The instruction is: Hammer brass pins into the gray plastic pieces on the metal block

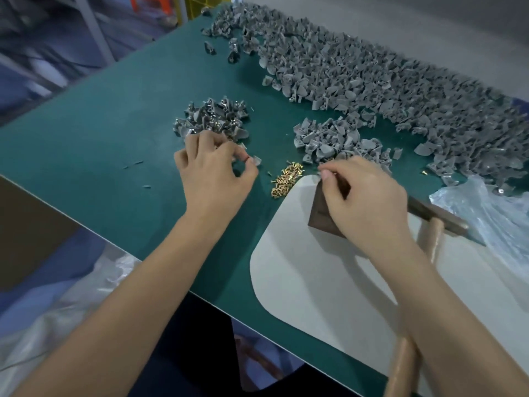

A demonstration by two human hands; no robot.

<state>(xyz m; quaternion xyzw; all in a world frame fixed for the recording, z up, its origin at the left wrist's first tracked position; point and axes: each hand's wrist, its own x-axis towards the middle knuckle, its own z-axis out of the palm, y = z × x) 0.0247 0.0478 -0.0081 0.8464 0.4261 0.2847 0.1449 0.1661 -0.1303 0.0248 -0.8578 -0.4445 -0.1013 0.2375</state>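
Left hand point(213, 170) pinches a gray piece point(255, 160) by thumb and forefinger, just beside the small heap of pinned pieces point(211, 118) on the green mat point(100, 156). Right hand point(365, 196) rests over the block point(322, 212) on the white pad point(300, 267), fingertips pinched together; what they hold is hidden. Brass pins point(286, 179) lie between the hands; hammer point(429, 233) lies under the right wrist.

Table point(114, 156): large heap of plastic pieces point(372, 78) along far edge; small pile point(213, 118) at left, second pile point(335, 141) right of it. Brass pins point(286, 180) between, nearer. Pad point(315, 282) at near right, bearing metal block point(322, 213) and hammer point(426, 239); bag point(492, 207) far right.
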